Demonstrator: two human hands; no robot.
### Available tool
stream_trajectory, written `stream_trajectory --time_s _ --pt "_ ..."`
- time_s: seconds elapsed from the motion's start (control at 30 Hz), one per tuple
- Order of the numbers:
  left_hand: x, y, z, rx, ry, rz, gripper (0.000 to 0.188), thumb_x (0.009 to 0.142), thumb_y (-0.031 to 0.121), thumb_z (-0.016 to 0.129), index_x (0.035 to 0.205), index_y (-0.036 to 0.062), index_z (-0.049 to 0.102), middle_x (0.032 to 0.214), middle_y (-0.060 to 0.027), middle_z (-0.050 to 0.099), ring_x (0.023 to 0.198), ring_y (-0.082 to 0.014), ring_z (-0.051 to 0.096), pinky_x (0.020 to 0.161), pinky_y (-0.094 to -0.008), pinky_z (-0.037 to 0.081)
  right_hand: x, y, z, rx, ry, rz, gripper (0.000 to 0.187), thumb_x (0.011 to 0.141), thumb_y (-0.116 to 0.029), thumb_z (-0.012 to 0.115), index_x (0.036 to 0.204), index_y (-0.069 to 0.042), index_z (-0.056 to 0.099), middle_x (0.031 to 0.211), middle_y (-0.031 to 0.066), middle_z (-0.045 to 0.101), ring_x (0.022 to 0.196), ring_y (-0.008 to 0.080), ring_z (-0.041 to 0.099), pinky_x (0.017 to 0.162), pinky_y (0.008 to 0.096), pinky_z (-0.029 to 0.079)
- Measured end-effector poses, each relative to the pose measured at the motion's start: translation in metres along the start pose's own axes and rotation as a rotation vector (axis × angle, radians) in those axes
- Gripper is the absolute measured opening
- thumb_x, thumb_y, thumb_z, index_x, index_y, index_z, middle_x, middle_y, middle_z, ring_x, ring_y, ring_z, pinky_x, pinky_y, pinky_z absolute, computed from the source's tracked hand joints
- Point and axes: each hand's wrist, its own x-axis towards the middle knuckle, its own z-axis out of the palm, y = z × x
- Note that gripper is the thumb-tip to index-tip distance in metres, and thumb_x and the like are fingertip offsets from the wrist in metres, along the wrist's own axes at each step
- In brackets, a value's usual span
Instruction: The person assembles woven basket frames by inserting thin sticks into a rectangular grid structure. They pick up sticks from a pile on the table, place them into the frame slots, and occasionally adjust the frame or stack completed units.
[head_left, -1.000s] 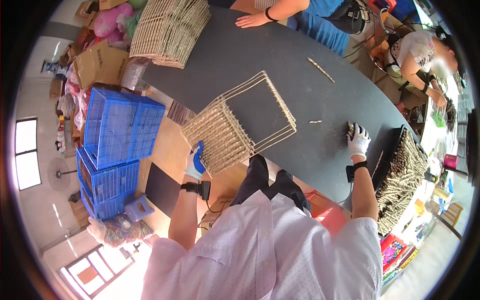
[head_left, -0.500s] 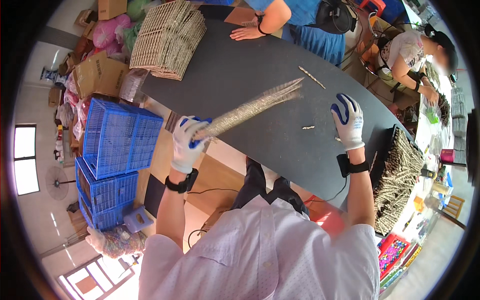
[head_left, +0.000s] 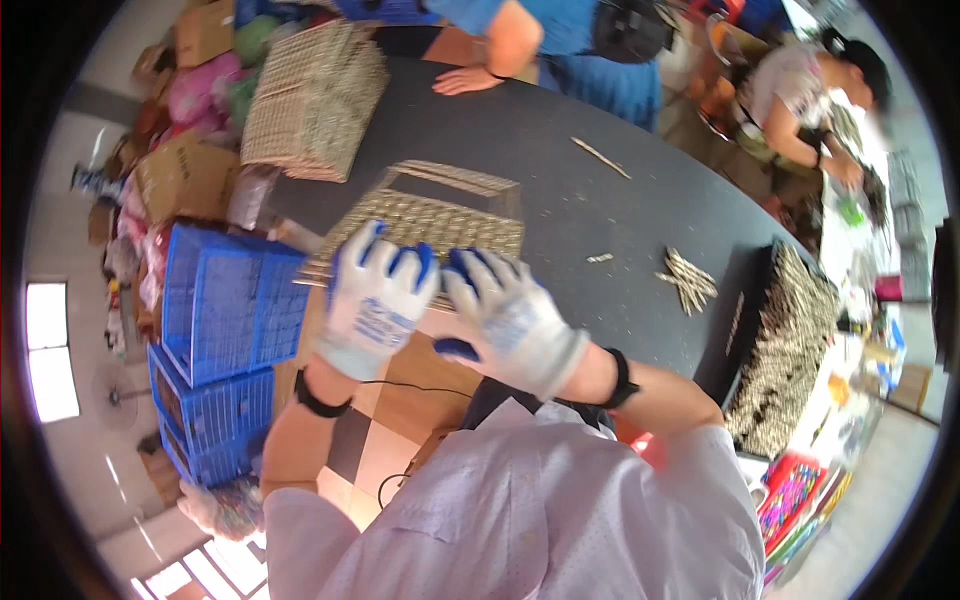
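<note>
A woven lattice panel (head_left: 430, 215) of brownish twisted strands, with an open slot near its far side, lies tilted at the table's near-left edge. My left hand (head_left: 378, 300), in a white glove with blue fingertips, has its fingers curled over the near edge of the panel; the thumb is hidden. Beside it, my right hand (head_left: 515, 325), gloved alike, rests its outstretched fingers on the panel's near-right corner, its blue thumb spread away and free. To the right lie a small heap of twisted sticks (head_left: 688, 280), a short piece (head_left: 599, 258) and one longer stick (head_left: 601, 157).
Stacked woven panels (head_left: 312, 100) stand at the dark table's (head_left: 560, 210) far left. A black tray of many sticks (head_left: 785, 350) sits at right. Blue crates (head_left: 225, 310) are piled at left. Across the table a person's hand (head_left: 468, 80) rests; another person (head_left: 800, 110) works at far right.
The panel, held edge-on in my left hand before, is now laid over the near-left table edge. My right hand has swung left onto it, uncovering the small heap of sticks.
</note>
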Motion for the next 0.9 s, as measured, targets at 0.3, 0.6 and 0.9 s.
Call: stream_trajectory --time_s 0.3,0.6,0.9 --pt "0.046 0.004 -0.016 -0.012 0.203 -0.058 0.042 0.072 0.018 0.072 0.113 0.0095 0.064 0.107 -0.0084 0.060 0.102 -0.0275 0.055 0.103 -0.0521 0.039 0.003 0.079 0.093 0.510 0.445 0.093 0.037 0.076 -0.009 0.063 0.112 -0.005 0.057 0.103 0.0177 0.062 0.089 0.0360 0.061 0.079 0.0431 0.050" --pt "-0.056 0.077 0.180 -1.348 -0.254 -1.188 0.049 0.074 0.009 0.078 0.119 0.0042 0.058 0.114 -0.0108 0.062 0.106 -0.0192 0.057 0.087 -0.0350 0.049 -0.100 0.149 0.141 0.399 0.315 0.279 0.040 0.073 -0.006 0.066 0.112 -0.011 0.059 0.108 0.0131 0.065 0.101 0.0353 0.060 0.088 0.0434 0.048" --pt "0.013 0.089 0.238 -1.400 0.071 -0.542 0.070 0.070 0.003 0.077 0.133 0.0059 0.048 0.135 -0.0111 0.049 0.128 -0.0207 0.044 0.103 -0.0327 0.041 -0.154 0.175 0.186 0.342 0.214 0.545 0.031 0.082 -0.011 0.061 0.112 -0.010 0.057 0.108 0.0144 0.064 0.103 0.0354 0.059 0.089 0.0422 0.048"
